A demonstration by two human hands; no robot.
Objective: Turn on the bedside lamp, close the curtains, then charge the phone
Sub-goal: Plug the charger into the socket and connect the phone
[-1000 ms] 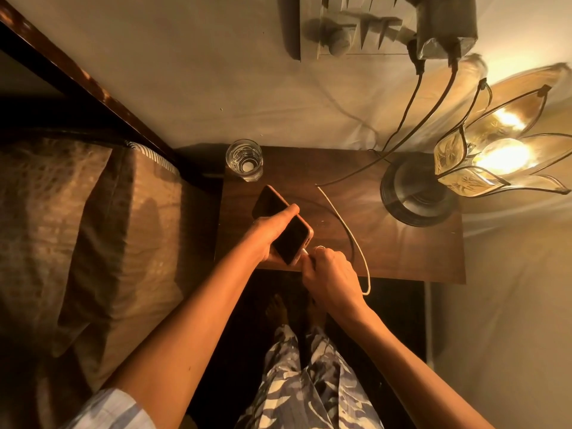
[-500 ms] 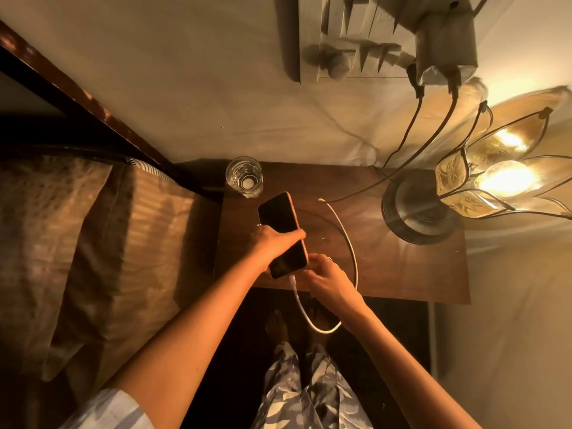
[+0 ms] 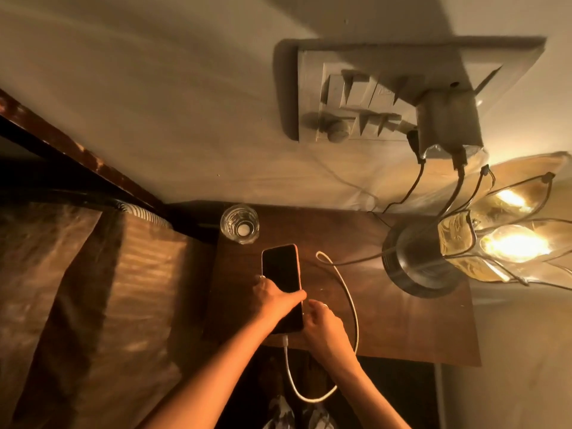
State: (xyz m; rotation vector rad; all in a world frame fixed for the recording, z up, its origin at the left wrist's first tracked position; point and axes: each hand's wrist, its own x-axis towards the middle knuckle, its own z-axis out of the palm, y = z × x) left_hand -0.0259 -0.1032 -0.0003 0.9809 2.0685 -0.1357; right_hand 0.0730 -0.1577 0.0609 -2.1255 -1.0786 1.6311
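Observation:
The dark phone [image 3: 280, 270] lies face up on the wooden nightstand [image 3: 390, 332], screen off. My left hand [image 3: 275, 300] grips its lower half from the left, thumb across the screen. A white charging cable [image 3: 353, 308] is plugged into the phone's bottom end [image 3: 284, 339] and loops off the front edge, then back up over the tabletop. My right hand [image 3: 323, 326] sits just right of the phone's lower edge, fingers loosely curled, off the cable. The petal-shaped bedside lamp [image 3: 507, 246] glows at the right. No curtains are in view.
A drinking glass [image 3: 240, 223] stands at the nightstand's back left, close behind the phone. The lamp's round base [image 3: 411, 267] fills the back right. A switch panel [image 3: 356, 97] with a plugged adapter [image 3: 445, 125] is on the wall. The bed [image 3: 93, 289] lies left.
The phone went from tilted in my left hand to flat on the nightstand. My right hand pushed the plug in, then let go of it. The cable loop now hangs below the front edge.

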